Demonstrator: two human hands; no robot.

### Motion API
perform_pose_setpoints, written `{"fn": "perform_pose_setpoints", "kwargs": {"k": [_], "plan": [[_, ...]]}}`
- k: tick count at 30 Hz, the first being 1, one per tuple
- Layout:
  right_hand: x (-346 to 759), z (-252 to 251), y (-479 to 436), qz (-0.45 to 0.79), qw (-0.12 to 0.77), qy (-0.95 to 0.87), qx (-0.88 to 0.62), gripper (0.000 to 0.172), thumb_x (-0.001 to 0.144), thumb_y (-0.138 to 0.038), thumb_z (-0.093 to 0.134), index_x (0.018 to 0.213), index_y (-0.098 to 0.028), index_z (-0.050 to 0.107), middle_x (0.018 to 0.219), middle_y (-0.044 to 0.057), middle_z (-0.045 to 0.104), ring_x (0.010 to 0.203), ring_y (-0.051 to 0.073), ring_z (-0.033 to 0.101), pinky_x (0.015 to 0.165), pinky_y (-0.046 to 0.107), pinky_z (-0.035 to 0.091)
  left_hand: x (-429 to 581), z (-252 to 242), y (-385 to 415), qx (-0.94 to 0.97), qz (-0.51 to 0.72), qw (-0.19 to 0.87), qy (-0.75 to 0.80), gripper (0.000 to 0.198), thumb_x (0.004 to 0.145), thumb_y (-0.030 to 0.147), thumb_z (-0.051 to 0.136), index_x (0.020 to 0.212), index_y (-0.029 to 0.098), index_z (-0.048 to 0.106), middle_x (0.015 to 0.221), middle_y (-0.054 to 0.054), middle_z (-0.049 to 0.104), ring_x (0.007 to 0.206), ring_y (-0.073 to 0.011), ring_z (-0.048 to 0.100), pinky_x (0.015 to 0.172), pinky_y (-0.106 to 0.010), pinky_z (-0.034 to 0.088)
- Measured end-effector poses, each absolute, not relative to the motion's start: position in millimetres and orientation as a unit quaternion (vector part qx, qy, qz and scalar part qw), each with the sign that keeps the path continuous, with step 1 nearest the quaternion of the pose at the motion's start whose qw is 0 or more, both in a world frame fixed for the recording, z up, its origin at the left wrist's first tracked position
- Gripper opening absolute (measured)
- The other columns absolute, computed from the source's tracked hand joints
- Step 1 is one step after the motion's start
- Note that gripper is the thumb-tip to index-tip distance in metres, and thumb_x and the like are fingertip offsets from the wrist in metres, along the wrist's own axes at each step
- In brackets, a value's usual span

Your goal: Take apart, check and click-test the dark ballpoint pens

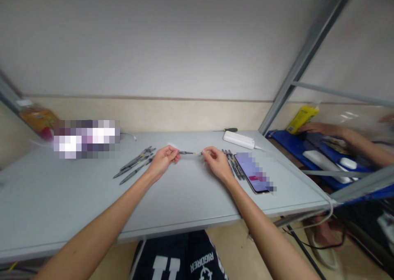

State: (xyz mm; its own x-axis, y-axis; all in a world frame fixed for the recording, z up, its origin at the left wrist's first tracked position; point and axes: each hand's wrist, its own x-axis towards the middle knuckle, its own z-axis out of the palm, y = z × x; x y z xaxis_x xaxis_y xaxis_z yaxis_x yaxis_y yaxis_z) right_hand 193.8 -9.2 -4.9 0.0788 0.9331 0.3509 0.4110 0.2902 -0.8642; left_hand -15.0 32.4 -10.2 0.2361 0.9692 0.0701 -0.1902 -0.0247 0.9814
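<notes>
My left hand (165, 160) pinches a slim grey pen (186, 153) held level just above the table. A thin, pale yellowish section shows toward the pen's right end. Close to that end, my right hand (216, 161) has its fingertips closed on a small dark piece (201, 153); whether it joins the pen is too fine to tell. Several grey pens (132, 167) lie slanted on the table beside my left hand. More dark pens (235, 165) lie in a row beside my right hand, partly hidden by it.
A phone (254, 175) lies right of the pen row on the grey table (172, 206). Behind are a white power strip (239, 140) with a cable and a screwdriver (230, 130). At left stands an amber bottle (38, 116). Past the metal frame, another person's arm (353, 138) rests over a blue surface.
</notes>
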Motion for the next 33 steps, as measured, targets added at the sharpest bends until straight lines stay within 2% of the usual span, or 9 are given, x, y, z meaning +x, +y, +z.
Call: {"fn": "perform_pose_setpoints", "kwargs": {"k": [3, 8, 12, 20, 23, 25, 27, 29, 33], "plan": [[195, -6, -9, 0.244, 0.501, -0.645, -0.523, 0.027, 0.075, -0.037, 0.058, 0.091, -0.016, 0.064, 0.064, 0.0, 0.061, 0.06, 0.014, 0.054, 0.056, 0.022, 0.039, -16, -9, 33, 0.503, 0.494, 0.597, 0.381, 0.031, 0.059, 0.037, 0.075, 0.07, 0.013, 0.057, 0.057, -0.002, 0.062, 0.052, -0.0103, 0.052, 0.056, -0.025, 0.038], [196, -6, -10, 0.242, 0.454, -0.669, -0.536, 0.03, 0.08, -0.041, 0.051, 0.066, -0.016, 0.061, 0.052, -0.001, 0.055, 0.052, 0.012, 0.048, 0.052, 0.022, 0.035, -17, -9, 33, 0.515, 0.49, 0.592, 0.379, 0.03, 0.06, 0.037, 0.074, 0.069, 0.014, 0.057, 0.056, -0.002, 0.062, 0.051, -0.0103, 0.052, 0.055, -0.024, 0.037], [195, -4, -10, 0.324, 0.44, -0.652, -0.526, 0.039, 0.079, -0.046, 0.048, 0.051, -0.019, 0.048, 0.042, -0.005, 0.042, 0.043, 0.009, 0.039, 0.045, 0.021, 0.029, -17, -7, 31, 0.545, 0.489, 0.562, 0.383, 0.027, 0.061, 0.035, 0.073, 0.068, 0.014, 0.057, 0.056, -0.002, 0.062, 0.05, -0.01, 0.051, 0.055, -0.024, 0.038], [194, 1, -12, 0.495, 0.46, -0.549, -0.491, 0.035, 0.077, -0.046, 0.048, 0.053, -0.02, 0.046, 0.038, -0.007, 0.035, 0.035, 0.008, 0.03, 0.038, 0.022, 0.026, -14, -4, 27, 0.585, 0.493, 0.522, 0.377, 0.023, 0.063, 0.032, 0.071, 0.07, 0.015, 0.058, 0.058, -0.002, 0.063, 0.055, -0.0115, 0.055, 0.059, -0.024, 0.04], [192, -1, -12, 0.38, 0.456, -0.606, -0.53, 0.038, 0.081, -0.048, 0.045, 0.059, -0.018, 0.053, 0.044, -0.004, 0.044, 0.041, 0.01, 0.04, 0.045, 0.023, 0.033, -14, -6, 29, 0.575, 0.5, 0.523, 0.383, 0.025, 0.064, 0.036, 0.07, 0.069, 0.015, 0.058, 0.057, -0.001, 0.061, 0.052, -0.0106, 0.052, 0.056, -0.024, 0.039], [191, -3, -13, 0.244, 0.455, -0.656, -0.549, 0.032, 0.078, -0.047, 0.052, 0.083, -0.016, 0.062, 0.062, 0.0, 0.058, 0.055, 0.013, 0.051, 0.058, 0.025, 0.041, -15, -7, 30, 0.557, 0.5, 0.532, 0.395, 0.027, 0.063, 0.038, 0.07, 0.068, 0.015, 0.057, 0.055, -0.001, 0.061, 0.05, -0.0101, 0.051, 0.054, -0.024, 0.038], [190, -5, -14, 0.118, 0.436, -0.7, -0.553, 0.048, 0.074, -0.045, 0.06, 0.113, -0.017, 0.055, 0.086, 0.005, 0.063, 0.074, 0.017, 0.055, 0.073, 0.029, 0.043, -15, -6, 30, 0.532, 0.496, 0.553, 0.407, 0.028, 0.062, 0.037, 0.071, 0.065, 0.014, 0.056, 0.054, -0.001, 0.06, 0.048, -0.0097, 0.05, 0.052, -0.023, 0.037], [188, -5, -17, 0.019, 0.385, -0.737, -0.554, 0.06, 0.073, -0.042, 0.063, 0.125, -0.018, 0.046, 0.101, 0.009, 0.061, 0.089, 0.022, 0.053, 0.081, 0.033, 0.04, -14, -4, 30, 0.507, 0.489, 0.575, 0.416, 0.028, 0.062, 0.036, 0.071, 0.063, 0.014, 0.054, 0.053, -0.001, 0.06, 0.046, -0.0094, 0.05, 0.051, -0.024, 0.037], [175, -1, -23, -0.135, 0.276, -0.767, -0.563, 0.042, 0.083, -0.028, 0.05, 0.124, -0.018, 0.049, 0.113, 0.013, 0.058, 0.103, 0.028, 0.045, 0.088, 0.041, 0.031, -8, -4, 26, 0.47, 0.472, 0.607, 0.433, 0.029, 0.062, 0.035, 0.072, 0.061, 0.014, 0.052, 0.054, -0.001, 0.06, 0.046, -0.0088, 0.051, 0.051, -0.024, 0.039]]}}
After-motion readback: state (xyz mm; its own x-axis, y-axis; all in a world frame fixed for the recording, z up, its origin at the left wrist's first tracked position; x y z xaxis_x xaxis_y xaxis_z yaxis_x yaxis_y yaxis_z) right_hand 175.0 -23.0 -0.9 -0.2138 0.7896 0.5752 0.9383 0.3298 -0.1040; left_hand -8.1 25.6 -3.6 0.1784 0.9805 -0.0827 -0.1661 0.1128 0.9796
